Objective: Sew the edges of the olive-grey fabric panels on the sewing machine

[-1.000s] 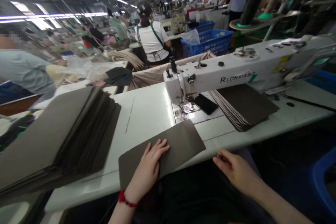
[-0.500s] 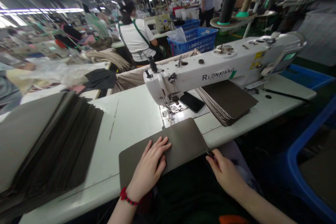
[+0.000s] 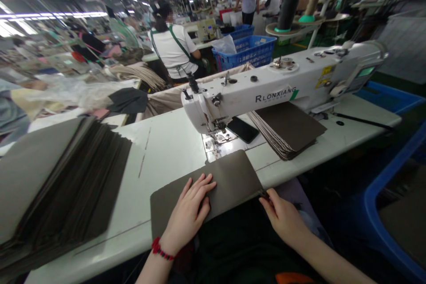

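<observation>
A dark grey-brown fabric panel (image 3: pixel 233 177) with rounded corners lies at the table's front edge, just before the sewing machine's needle area (image 3: pixel 218 135). My left hand (image 3: pixel 193 204) rests flat on its left half, fingers stretched out. At the panel's right front corner, my right hand (image 3: pixel 282 213) is closed around a small dark tool (image 3: pixel 264 194), which looks like thread snips; most of it is hidden in the fingers. The tool's tip touches or nearly touches the panel's edge.
A tall stack of similar panels (image 3: pixel 40 173) stands on the left. Under the machine arm (image 3: pixel 239 93) lie a smaller stack (image 3: pixel 289 126) and a black phone (image 3: pixel 244 129). A blue bin (image 3: pixel 376 204) is at the right. A person in white (image 3: pixel 175 51) sits beyond the table.
My right hand and the small tool have shifted slightly left at the panel's corner. The left hand and panel stay almost still. A standing person in the background has moved left.
</observation>
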Demonstrator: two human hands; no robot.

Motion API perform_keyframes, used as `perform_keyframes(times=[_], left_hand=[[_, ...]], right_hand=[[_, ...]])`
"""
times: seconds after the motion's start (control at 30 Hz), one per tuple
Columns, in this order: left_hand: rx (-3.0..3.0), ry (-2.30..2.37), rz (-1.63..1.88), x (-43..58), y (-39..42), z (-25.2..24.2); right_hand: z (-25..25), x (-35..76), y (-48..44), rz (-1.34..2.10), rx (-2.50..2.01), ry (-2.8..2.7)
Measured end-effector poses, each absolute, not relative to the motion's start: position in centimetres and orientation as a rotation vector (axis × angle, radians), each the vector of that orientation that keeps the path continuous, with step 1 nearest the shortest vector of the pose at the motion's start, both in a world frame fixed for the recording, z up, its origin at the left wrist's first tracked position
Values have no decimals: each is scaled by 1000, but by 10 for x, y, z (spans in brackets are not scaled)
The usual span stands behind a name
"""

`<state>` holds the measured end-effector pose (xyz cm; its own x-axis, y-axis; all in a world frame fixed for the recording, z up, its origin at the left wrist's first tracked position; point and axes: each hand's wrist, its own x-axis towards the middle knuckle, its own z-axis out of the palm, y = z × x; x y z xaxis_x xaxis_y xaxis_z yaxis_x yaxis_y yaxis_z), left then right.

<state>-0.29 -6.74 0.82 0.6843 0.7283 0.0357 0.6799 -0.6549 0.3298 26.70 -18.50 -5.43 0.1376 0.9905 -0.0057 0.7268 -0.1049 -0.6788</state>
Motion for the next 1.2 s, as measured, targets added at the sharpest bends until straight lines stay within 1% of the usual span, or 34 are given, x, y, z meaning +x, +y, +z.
perform_keyframes(times=[0.23,0.4,0.5,0.57,0.63,0.73,0.83,0.9,0.93,1.0,1.1,1.13,1.2], left_hand=[[2601,1123,222,-3,-68,8],[2497,1100,290,-2,-69,12],[2225,1101,481,-4,-68,17],[1924,1116,718,-8,-66,19],[1685,1135,944,-16,-64,18],[1590,1206,1148,-33,-66,18],[1622,1290,1212,-55,-76,27],[1679,1308,1166,-70,-87,37],[1754,1303,1087,-77,-93,42],[1996,1291,809,-91,-103,47],[2348,1286,349,-110,-114,40],[2392,1280,294,-115,-116,36],[2384,1222,332,-123,-117,28]], right_hand=[[-58,267,-181,583,-1894,-1675],[-47,292,-182,514,-1971,-1637],[-36,321,-190,478,-2148,-1875],[-28,337,-195,469,-2220,-2038],[-20,344,-197,437,-2227,-2047],[-9,331,-190,283,-2072,-1963],[-4,306,-177,160,-1834,-2042],[-5,293,-168,136,-1775,-2153],[-8,290,-163,130,-1769,-2204],[-14,290,-156,150,-1747,-2268],[-21,299,-147,268,-1642,-2279],[-20,302,-144,327,-1594,-2261],[-13,307,-139,456,-1498,-2186]])
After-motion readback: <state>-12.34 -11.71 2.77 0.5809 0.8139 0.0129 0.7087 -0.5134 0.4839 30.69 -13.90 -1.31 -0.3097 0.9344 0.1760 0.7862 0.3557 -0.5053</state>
